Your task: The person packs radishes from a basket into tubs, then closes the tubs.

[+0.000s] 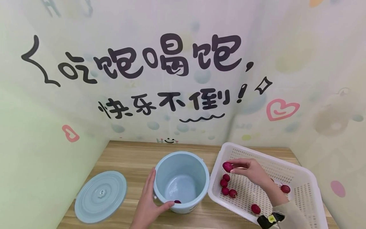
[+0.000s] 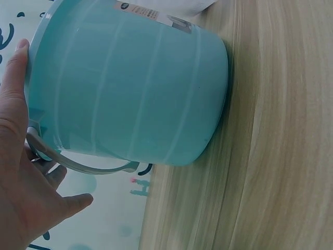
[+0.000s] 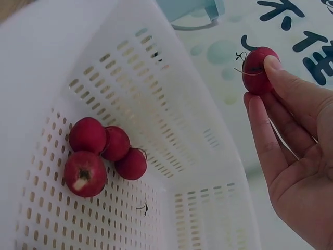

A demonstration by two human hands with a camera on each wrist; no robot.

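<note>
Radish [image 1: 227, 166] pinched (one), six radishes [image 1: 227, 187] in basket [image 1: 303, 178]; one bucket [image 1: 183, 165]

left hand [image 1: 147, 203]: bare | right hand [image 1: 253, 173]: bare | right wrist: pale sleeve cuff, black-yellow strap

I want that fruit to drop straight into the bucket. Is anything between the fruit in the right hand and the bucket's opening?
Nothing visible blocks it. The right hand pinches the red fruit above the white basket's left wall. The blue bucket stands open beside it, its lid lying apart on the table. The left hand holds the bucket's near side.
</note>
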